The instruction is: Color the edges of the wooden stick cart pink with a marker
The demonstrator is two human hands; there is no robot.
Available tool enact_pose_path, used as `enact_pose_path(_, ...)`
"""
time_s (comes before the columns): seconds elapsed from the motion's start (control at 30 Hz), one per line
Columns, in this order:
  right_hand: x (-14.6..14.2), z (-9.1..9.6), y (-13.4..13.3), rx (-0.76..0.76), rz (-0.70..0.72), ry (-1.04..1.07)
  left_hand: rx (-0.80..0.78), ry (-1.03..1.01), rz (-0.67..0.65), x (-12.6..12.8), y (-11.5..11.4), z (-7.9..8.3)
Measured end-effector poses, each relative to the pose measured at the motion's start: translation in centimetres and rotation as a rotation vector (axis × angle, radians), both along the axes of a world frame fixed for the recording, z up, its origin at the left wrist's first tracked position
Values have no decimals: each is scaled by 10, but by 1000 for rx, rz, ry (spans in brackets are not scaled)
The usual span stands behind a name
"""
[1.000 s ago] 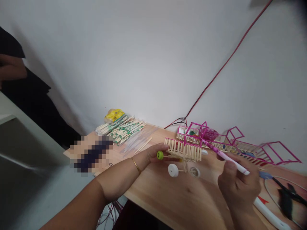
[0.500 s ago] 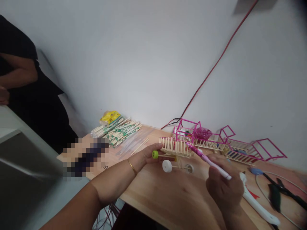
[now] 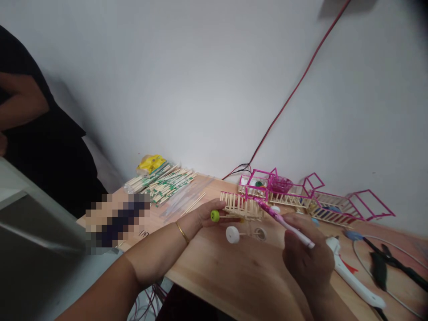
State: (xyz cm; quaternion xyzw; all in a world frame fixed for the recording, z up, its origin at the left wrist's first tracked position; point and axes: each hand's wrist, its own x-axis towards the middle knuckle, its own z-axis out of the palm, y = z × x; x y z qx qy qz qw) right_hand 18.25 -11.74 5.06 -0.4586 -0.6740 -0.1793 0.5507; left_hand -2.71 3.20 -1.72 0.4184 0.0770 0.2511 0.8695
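Observation:
My left hand (image 3: 200,216) grips one end of a small cart built of pale wooden sticks (image 3: 241,206), beside its green wheel (image 3: 215,216). Two white wheels (image 3: 232,234) hang under the cart just above the wooden table (image 3: 240,276). My right hand (image 3: 306,261) is closed round a pink and white pen-like brush (image 3: 284,221), whose pink tip touches the right end of the cart's railing.
Pink stick frames (image 3: 314,196) stand along the wall behind the cart. A heap of wrapped chopsticks (image 3: 163,182) and a yellow packet (image 3: 151,163) lie at the far left. A white glue gun (image 3: 351,276) and dark pliers (image 3: 384,263) lie at the right. Another person in black (image 3: 36,133) stands left.
My right hand has moved left with the brush, whose tip now rests on the cart's right end. The view has shifted, so everything sits a little further left.

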Motion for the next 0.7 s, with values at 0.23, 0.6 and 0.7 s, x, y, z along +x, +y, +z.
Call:
enact_pose_path(0.23, -3, 2, 1, -2, 32, -37, 26, -4, 19, 0, -2, 2)
enact_pose_path(0.6, 1, -1, -1, -22, -133, -23, 34, 4, 43, -1, -1, 2)
enact_pose_path(0.7, 3, -3, 0, -58, -174, 2, 31, 6, 51, -1, -2, 3)
